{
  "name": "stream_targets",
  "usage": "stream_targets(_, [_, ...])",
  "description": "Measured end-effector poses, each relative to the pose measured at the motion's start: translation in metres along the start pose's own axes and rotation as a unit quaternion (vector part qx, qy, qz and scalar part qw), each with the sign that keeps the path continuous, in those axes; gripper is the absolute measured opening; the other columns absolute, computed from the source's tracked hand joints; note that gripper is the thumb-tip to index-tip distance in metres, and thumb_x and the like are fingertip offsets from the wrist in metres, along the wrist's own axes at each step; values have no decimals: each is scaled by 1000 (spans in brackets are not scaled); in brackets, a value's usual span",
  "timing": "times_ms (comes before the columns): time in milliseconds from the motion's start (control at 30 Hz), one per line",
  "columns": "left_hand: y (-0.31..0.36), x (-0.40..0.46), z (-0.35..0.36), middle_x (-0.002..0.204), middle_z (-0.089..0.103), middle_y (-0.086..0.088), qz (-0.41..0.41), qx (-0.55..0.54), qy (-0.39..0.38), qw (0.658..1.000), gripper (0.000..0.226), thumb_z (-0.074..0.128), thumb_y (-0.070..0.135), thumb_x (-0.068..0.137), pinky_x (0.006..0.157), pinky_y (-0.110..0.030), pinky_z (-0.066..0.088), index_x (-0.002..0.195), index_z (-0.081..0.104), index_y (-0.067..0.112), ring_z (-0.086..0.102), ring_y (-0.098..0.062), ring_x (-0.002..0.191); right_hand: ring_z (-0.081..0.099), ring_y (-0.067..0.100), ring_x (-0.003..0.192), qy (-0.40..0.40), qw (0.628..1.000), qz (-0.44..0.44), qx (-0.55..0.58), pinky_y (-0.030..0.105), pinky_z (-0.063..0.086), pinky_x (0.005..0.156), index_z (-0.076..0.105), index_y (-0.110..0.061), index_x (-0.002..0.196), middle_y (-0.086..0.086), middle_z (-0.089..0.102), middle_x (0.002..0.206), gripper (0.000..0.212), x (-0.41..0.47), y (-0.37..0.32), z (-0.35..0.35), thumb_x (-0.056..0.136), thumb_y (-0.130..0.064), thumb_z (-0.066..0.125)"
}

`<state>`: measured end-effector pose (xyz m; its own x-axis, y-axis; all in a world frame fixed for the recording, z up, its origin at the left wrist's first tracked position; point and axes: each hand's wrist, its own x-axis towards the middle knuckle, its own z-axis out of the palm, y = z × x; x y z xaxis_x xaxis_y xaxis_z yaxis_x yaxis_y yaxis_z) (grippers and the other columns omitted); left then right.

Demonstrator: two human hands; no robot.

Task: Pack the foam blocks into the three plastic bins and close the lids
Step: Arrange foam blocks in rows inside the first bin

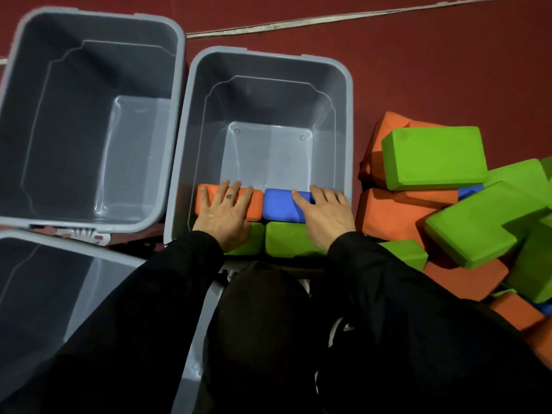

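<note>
Three grey plastic bins stand open on the floor: one at the upper left (176, 85), one in the middle (348, 115), one at the lower left (98, 249). Inside the middle bin, along its near wall, an orange foam block (254, 204) and a blue foam block (277, 204) stand side by side, with green blocks (289, 239) nearer me. My left hand (222, 216) lies flat with spread fingers on the orange block. My right hand (327, 215) rests flat on the blue block. A pile of green (433, 156) and orange blocks (391, 213) lies to the right of the bin.
The floor (418, 70) is dark red matting with a pale seam line (328, 19) across the top. My black sleeves and legs fill the lower part of the view. No lids show clearly.
</note>
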<state>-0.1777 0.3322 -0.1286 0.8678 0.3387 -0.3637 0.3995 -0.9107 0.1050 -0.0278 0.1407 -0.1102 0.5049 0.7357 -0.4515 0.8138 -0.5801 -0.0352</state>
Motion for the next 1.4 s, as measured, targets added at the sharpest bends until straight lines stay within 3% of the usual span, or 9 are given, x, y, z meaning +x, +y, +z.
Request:
stream_targets(67, [3,0,1,164,20,-12,11,6,-6,1000,77,46,47,88,114,-71,9,156,19,21,13,-35,152,35,39,141,-8,1000,16,23,48,32,115,19,-23,162,19,31,160,73,2,-4,-1,95,-13,46])
stream_targets(200, [12,5,-3,166,16,-12,12,-12,-13,1000,75,47,55,93,116,-67,11,155,19,23,11,-36,153,19,41,151,-72,995,28,67,49,19,124,8,-21,163,21,12,167,72,5,0,-7,99,-18,40])
stream_targets(300, [19,8,-10,163,22,-12,11,-19,-12,1000,71,51,52,92,117,-64,16,152,25,25,15,-34,152,30,38,146,-38,994,34,93,48,24,121,27,-20,158,18,25,163,62,1,-1,-12,101,-36,43])
stream_targets(433, [24,8,-22,158,31,-12,21,-38,-5,999,67,55,45,90,115,-58,24,150,34,22,27,-34,146,46,34,131,-7,995,7,104,43,38,107,53,-21,136,11,46,148,47,-9,-2,-18,94,-42,51])
stream_targets(633, [31,6,-40,153,38,-11,40,-54,-27,997,63,55,42,91,102,-53,42,147,37,21,38,-34,137,46,30,132,-11,991,-7,134,42,43,104,60,-23,130,6,48,147,41,-19,1,-30,93,-39,52])
stream_targets(833, [51,7,-80,141,52,-10,67,-40,-44,996,50,50,43,96,100,-46,47,139,52,18,53,-34,125,52,29,124,31,990,-5,140,41,48,98,66,-24,125,2,62,132,36,-42,23,-66,92,-33,54])
stream_targets(933, [77,8,-119,141,52,-7,68,-20,-60,996,50,49,45,96,96,-47,47,140,51,20,56,-34,122,54,30,119,69,988,16,137,41,50,95,71,-24,114,1,68,123,30,-61,45,-91,90,-28,55])
stream_targets(1133, [152,0,-174,143,51,-5,123,4,-21,992,48,46,43,98,97,-48,49,141,51,22,56,-34,122,59,34,111,134,981,55,129,40,51,86,72,-27,107,4,71,110,28,-122,91,-125,90,-30,51])
stream_targets(1400, [285,-11,-193,132,57,-10,242,29,11,970,41,48,38,96,92,-44,49,131,58,18,58,-35,119,58,33,115,175,959,170,144,44,54,85,72,-27,111,5,72,112,28,-231,187,-114,92,-33,52])
